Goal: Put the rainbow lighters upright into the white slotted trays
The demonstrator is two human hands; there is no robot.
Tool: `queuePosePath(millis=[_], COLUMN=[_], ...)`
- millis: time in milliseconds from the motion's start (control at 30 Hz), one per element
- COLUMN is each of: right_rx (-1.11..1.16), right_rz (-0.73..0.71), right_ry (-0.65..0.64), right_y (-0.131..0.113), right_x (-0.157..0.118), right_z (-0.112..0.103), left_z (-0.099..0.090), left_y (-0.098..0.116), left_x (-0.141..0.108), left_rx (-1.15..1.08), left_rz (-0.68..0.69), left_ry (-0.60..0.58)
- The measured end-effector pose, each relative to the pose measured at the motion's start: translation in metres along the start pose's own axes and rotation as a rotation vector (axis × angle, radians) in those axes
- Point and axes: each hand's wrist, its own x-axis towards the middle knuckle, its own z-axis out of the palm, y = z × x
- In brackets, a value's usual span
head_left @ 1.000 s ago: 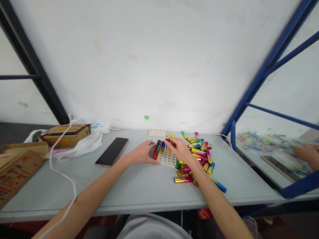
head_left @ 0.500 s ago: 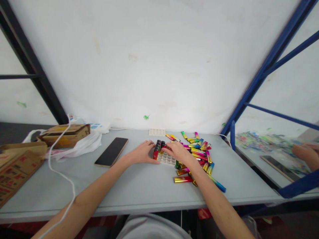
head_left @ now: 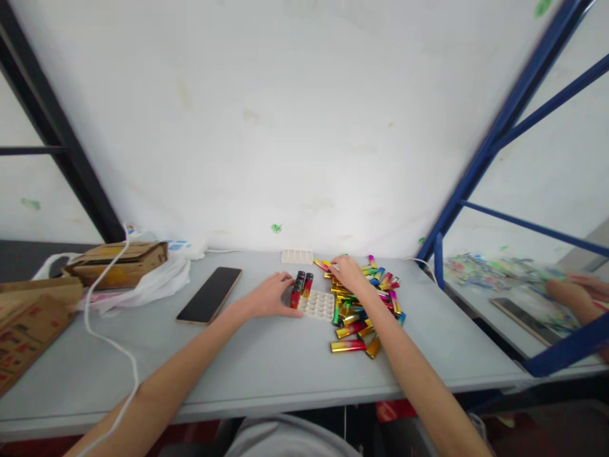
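A white tray with rows of round holes (head_left: 318, 306) lies on the table, with several red-and-yellow lighters (head_left: 307, 284) with black tops upright at its left end. My left hand (head_left: 272, 296) spans that end, thumb at the near corner and fingers at the far side, closed on the tray. At the far left of a loose pile of shiny coloured lighters (head_left: 354, 330) is my right hand (head_left: 349, 274). Its thumb and fingers are slightly apart among the lighters, with the fingertips partly hidden. I see no lighter lifted in them.
A second white tray (head_left: 297, 256) lies by the wall. Left of my left hand is a dark-screened phone (head_left: 210, 295). Further left are cardboard boxes (head_left: 118, 263), a plastic bag (head_left: 166, 280) and a white cable (head_left: 111, 333). A blue metal frame (head_left: 469, 184) stands at the right.
My right hand has moved from the tray to the far part of the lighter pile, uncovering the upright lighters and the tray's holes. My left hand stays at the tray's left end.
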Motion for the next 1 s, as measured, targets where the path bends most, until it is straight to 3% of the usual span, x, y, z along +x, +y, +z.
queuePosePath(millis=[267, 467, 600, 700, 800, 1000], right_rx=[-0.093, -0.102, -0.046, 0.214, 0.662, 1.406], right_rz=[0.048, 0.047, 0.037, 0.019, 0.004, 0.11], right_ry=[-0.128, -0.106, -0.06, 0.029, 0.181, 0.317], right_y=[-0.012, -0.017, -0.003, 0.012, 0.019, -0.006], right_x=[0.035, 0.032, 0.025, 0.014, 0.0, -0.017], right_z=[0.009, -0.001, -0.017, -0.025, -0.024, -0.008], left_z=[0.001, -0.001, -0.001, -0.001, 0.0, -0.001], left_y=[0.001, 0.001, 0.002, 0.002, 0.002, 0.002], left_x=[0.0, -0.001, -0.001, 0.0, 0.0, 0.0], left_rx=[0.016, -0.011, -0.014, -0.022, -0.02, 0.003], left_rz=[-0.015, 0.002, -0.007, 0.009, 0.008, 0.001], left_ry=[-0.017, -0.004, -0.011, -0.004, 0.001, -0.03])
